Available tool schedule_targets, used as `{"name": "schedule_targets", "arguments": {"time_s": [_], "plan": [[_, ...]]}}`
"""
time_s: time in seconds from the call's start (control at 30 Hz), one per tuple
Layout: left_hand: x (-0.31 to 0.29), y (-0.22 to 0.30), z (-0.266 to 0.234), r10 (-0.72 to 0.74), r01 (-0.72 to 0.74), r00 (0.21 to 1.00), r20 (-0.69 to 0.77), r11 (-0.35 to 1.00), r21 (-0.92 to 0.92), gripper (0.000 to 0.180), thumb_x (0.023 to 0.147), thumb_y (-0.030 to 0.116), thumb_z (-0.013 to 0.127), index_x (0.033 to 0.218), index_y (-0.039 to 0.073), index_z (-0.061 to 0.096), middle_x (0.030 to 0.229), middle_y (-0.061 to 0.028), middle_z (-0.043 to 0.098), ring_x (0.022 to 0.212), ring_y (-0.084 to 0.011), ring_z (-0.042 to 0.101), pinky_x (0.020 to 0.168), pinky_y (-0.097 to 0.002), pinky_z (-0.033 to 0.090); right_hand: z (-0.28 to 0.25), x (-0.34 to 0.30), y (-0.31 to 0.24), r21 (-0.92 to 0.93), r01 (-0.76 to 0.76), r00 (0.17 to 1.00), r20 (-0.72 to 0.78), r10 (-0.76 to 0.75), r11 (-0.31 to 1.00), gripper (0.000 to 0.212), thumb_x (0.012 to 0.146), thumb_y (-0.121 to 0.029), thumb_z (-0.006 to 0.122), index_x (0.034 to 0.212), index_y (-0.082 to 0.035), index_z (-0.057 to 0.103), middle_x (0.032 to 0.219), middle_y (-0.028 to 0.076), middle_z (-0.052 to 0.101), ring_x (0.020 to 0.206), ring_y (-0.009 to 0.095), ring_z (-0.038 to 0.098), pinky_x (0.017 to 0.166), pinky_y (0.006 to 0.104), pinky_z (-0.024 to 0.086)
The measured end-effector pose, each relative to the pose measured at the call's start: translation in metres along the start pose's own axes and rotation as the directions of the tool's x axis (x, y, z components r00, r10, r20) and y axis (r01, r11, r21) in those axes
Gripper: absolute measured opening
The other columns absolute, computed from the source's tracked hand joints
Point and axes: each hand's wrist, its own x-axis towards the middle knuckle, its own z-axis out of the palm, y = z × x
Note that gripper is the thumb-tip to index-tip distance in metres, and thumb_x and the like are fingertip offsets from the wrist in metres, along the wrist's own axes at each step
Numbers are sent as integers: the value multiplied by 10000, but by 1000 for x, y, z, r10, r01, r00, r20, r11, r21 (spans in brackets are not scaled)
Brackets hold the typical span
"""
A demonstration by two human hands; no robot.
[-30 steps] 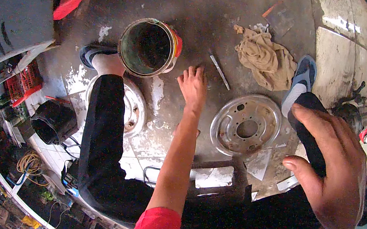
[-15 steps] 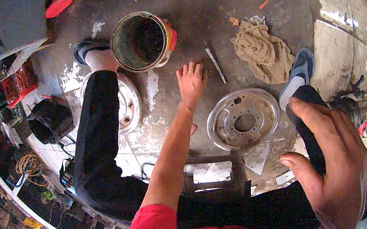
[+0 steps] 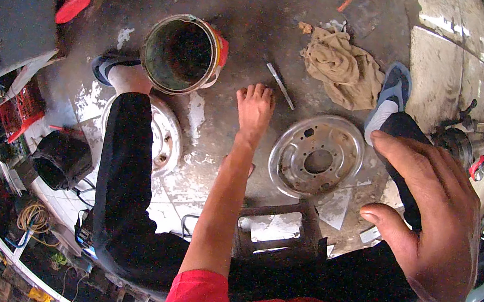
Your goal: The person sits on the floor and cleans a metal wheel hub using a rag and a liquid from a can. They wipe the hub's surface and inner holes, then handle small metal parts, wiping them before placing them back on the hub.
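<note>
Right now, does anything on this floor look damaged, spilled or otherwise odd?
Mostly wear: the grey floor is blotched with pale patches, as if its surface had flaked, and the wheel rim right of your left hand shows brown, rust-like stains. No obvious spill stands out.

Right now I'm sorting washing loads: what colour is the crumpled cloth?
The crumpled cloth is tan; the head view shows it.

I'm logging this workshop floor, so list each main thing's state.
Bucket: lidless, mouth up, contents unclear
Right steel wheel: tyreless, lying flat
Left steel wheel: tyreless, partly hidden
Brown cloth: crumpled
Slim silvery rod: lying on floor
Cable or hose: coiled
Left hand: back upward, palm hidden
Right hand: raised, open, nothing visibly held
</note>
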Motion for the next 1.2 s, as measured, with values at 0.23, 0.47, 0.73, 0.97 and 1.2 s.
{"name": "schedule_targets", "arguments": {"time_s": [0.23, 0.47, 0.73, 0.97, 1.2], "plan": [[-10, 11, -19, -281, 268, 960, -23, 934, -235, 173, 847, 189, 673, 958, 60, 642, 953, -102, 614, 898, -285, 600, 828, -441, 432, -1, 0, -6, -16, 16, 1000, 19, -15, 1000, 560, 673, -83, 737, 1215, -15, 613, 1133, 172, 647, 1036, 360, 612, 901, 405, 467], [-32, 27, -48, -736, 471, 654, 173, 217, -855, 137, 951, 122, 602, 1004, -4, 594, 798, -67, 618, 676, -138, 562, 650, -299, 480, 4, 0, -8, -21, 63, 998, 5, -62, 998, 523, 744, -127, 743, 1240, -38, 605, 1150, 172, 646, 1040, 358, 613, 907, 410, 474], [-7, 25, -115, -849, 363, 528, 6, 220, -905, 361, 994, 240, 573, 1238, -1, 462, 995, -136, 641, 843, -187, 595, 746, -322, 493, 6, 6, -12, -27, 105, 993, -49, -106, 994, 465, 835, -170, 720, 1263, -40, 594, 1205, 170, 642, 1117, 352, 608, 955, 397, 473], [41, -53, -136, -837, 448, 301, 456, -298, -843, 615, 944, 168, 565, 1466, 123, 243, 1035, -187, 655, 649, -209, 633, 535, -334, 522, 15, 7, -19, -4, 95, 995, -18, -95, 995, 454, 855, -230, 711, 1253, -50, 590, 1155, 196, 646, 1067, 391, 611, 924, 426, 479], [106, -34, -114, -825, 490, 534, 184, 125, -863, 806, 839, 195, 578, 1539, 219, 178, 1161, -250, 632, 1083, -371, 623, 972, -430, 448, 17, 5, -13, 19, -15, 1000, 10, 15, 1000, 466, 850, -170, 713, 1281, -61, 576, 1228, 182, 628, 1136, 359, 598, 975, 420, 456]]}}
